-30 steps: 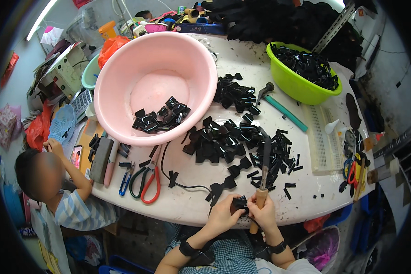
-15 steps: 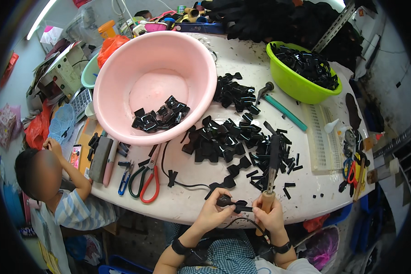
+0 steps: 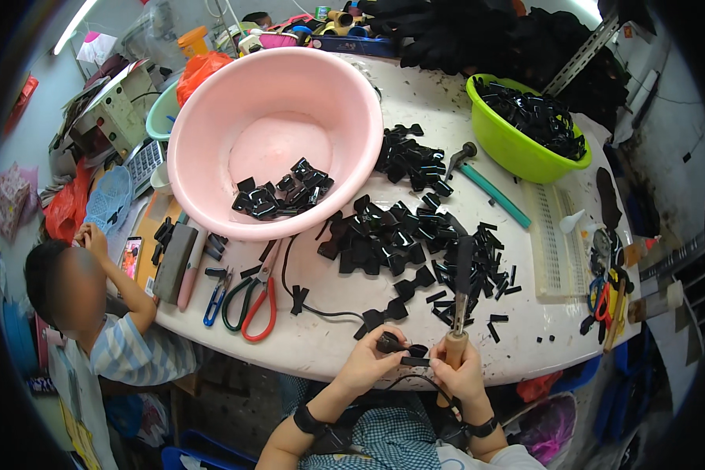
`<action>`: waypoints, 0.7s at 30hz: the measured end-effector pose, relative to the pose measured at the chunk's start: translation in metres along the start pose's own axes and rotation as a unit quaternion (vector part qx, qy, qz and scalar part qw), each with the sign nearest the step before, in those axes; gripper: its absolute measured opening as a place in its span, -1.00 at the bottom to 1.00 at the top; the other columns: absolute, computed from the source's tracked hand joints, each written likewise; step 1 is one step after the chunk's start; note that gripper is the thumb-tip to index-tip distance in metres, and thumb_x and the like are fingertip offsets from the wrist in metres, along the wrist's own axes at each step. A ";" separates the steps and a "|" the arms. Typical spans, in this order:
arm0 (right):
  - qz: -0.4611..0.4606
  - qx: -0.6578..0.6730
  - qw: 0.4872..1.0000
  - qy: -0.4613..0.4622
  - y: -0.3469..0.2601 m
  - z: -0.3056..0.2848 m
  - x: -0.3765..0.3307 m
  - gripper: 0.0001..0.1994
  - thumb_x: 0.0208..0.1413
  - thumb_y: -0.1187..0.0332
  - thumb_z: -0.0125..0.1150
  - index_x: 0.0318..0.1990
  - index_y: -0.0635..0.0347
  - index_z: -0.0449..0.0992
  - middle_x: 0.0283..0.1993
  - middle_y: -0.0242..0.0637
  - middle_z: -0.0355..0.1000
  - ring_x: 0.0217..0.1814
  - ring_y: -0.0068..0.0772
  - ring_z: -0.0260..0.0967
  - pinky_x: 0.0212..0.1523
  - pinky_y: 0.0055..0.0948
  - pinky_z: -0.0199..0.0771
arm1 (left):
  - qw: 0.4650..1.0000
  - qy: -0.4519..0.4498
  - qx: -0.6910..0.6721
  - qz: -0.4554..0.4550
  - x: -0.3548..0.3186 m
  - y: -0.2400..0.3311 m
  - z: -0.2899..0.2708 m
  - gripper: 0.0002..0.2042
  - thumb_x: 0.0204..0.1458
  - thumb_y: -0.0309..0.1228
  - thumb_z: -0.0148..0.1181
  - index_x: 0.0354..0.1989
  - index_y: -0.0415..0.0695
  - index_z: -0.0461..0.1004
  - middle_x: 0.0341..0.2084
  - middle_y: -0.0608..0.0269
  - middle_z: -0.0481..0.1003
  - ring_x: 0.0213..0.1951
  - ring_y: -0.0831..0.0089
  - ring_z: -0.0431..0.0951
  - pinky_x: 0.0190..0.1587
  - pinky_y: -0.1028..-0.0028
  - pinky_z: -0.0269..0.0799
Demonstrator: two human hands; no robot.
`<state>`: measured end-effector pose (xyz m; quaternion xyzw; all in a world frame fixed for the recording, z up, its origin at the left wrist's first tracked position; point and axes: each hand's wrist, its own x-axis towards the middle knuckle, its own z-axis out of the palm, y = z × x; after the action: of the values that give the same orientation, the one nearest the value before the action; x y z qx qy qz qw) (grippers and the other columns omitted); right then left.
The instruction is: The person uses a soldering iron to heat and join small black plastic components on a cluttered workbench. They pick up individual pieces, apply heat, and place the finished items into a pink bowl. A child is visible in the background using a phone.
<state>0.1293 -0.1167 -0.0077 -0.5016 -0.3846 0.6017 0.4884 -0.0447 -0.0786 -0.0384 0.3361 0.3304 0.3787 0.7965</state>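
Note:
At the near edge of the table, my left hand (image 3: 364,364) pinches a glossy black bow-shaped piece (image 3: 389,342) between thumb and fingers. My right hand (image 3: 464,372) is closed around the wooden handle of a soldering iron (image 3: 456,348), its metal shaft and dark end pointing away from me. Between my hands runs a short black strip (image 3: 415,361), its right end at my right fingertips. It lies against the bow piece; whether they are joined I cannot tell. Beyond my hands lie a heap of black bow pieces (image 3: 380,243) and a scatter of short black strips (image 3: 486,266).
A large pink basin (image 3: 278,74) holds some bow pieces; a green basin (image 3: 509,160) is heaped with black pieces. Red-and-green-handled scissors (image 3: 266,305) and blue snips (image 3: 215,305) lie left. A black cord (image 3: 321,318) crosses the table. Another person (image 3: 125,337) sits at left.
The strip between my hands now sits across the near side of the bow piece, and the bow has turned slightly. My right hand and the iron have barely moved. The view has shifted a little.

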 end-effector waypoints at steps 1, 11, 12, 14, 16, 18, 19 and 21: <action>-0.004 -0.001 1.000 -0.001 -0.001 -0.001 0.000 -0.81 -0.14 0.61 0.07 -0.35 0.27 0.22 -0.48 -0.32 0.32 -0.66 -0.68 0.20 -0.69 -0.69 0.23 | 1.000 -0.005 0.012 -0.007 -0.001 0.000 0.000 -0.63 -0.18 -0.70 0.02 -0.15 -0.19 0.17 -0.29 0.25 0.31 -0.28 0.53 0.42 -0.27 0.58 0.43; 0.009 -0.108 0.994 0.005 -0.014 0.000 0.003 -0.82 -0.16 0.53 0.13 -0.37 0.26 0.28 -0.52 -0.37 0.32 -0.58 -0.68 0.25 -0.60 -0.66 0.26 | 0.995 -0.014 0.099 0.018 -0.002 0.005 0.002 -0.56 -0.23 -0.67 0.07 -0.09 -0.21 0.18 -0.35 0.30 0.31 -0.23 0.62 0.34 -0.30 0.60 0.41; 0.005 -0.109 0.994 0.012 -0.013 0.000 0.004 -0.82 -0.16 0.52 0.14 -0.37 0.26 0.29 -0.52 -0.38 0.32 -0.57 -0.68 0.25 -0.59 -0.66 0.27 | 0.995 -0.014 0.098 0.016 -0.001 0.002 0.001 -0.57 -0.23 -0.66 0.08 -0.09 -0.23 0.20 -0.36 0.31 0.32 -0.24 0.63 0.34 -0.31 0.62 0.41; -0.002 -0.113 0.993 0.027 -0.010 0.002 0.007 -0.83 -0.17 0.51 0.15 -0.38 0.25 0.31 -0.53 -0.40 0.33 -0.56 -0.68 0.26 -0.58 -0.66 0.27 | 0.995 -0.001 0.104 -0.002 -0.003 0.001 0.002 -0.59 -0.21 -0.64 0.11 -0.09 -0.26 0.24 -0.37 0.32 0.34 -0.27 0.64 0.36 -0.33 0.64 0.39; -0.014 -0.133 0.991 0.027 -0.007 0.003 0.009 -0.82 -0.17 0.52 0.14 -0.37 0.26 0.30 -0.53 -0.40 0.33 -0.56 -0.68 0.27 -0.56 -0.65 0.29 | 0.993 0.019 0.115 -0.033 -0.006 0.006 0.005 -0.62 -0.19 -0.61 0.13 -0.11 -0.29 0.29 -0.39 0.32 0.35 -0.31 0.64 0.38 -0.35 0.67 0.38; -0.017 -0.133 0.990 0.036 -0.006 0.006 0.008 -0.82 -0.17 0.52 0.13 -0.37 0.26 0.30 -0.52 -0.39 0.33 -0.56 -0.67 0.27 -0.55 -0.65 0.29 | 0.991 0.009 0.129 -0.036 -0.007 0.009 0.006 -0.63 -0.17 -0.59 0.14 -0.11 -0.30 0.31 -0.41 0.33 0.37 -0.35 0.65 0.39 -0.37 0.68 0.37; -0.013 -0.122 0.991 0.045 -0.006 0.008 0.008 -0.82 -0.17 0.52 0.13 -0.36 0.27 0.30 -0.52 -0.39 0.33 -0.55 -0.67 0.27 -0.54 -0.65 0.30 | 0.990 0.004 0.137 -0.037 -0.007 0.009 0.007 -0.64 -0.16 -0.58 0.14 -0.12 -0.30 0.32 -0.41 0.33 0.37 -0.37 0.66 0.39 -0.38 0.69 0.36; -0.014 -0.111 0.992 0.059 -0.005 0.009 0.008 -0.82 -0.17 0.53 0.13 -0.36 0.27 0.30 -0.52 -0.38 0.34 -0.55 -0.67 0.28 -0.54 -0.65 0.30 | 0.990 0.003 0.133 -0.056 -0.007 0.007 0.004 -0.65 -0.15 -0.58 0.13 -0.11 -0.30 0.32 -0.40 0.32 0.38 -0.37 0.67 0.38 -0.38 0.69 0.37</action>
<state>0.1209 -0.1079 -0.0028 -0.5820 -0.4265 0.5176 0.4598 -0.0474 -0.0818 -0.0285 0.4193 0.3986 0.2874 0.7634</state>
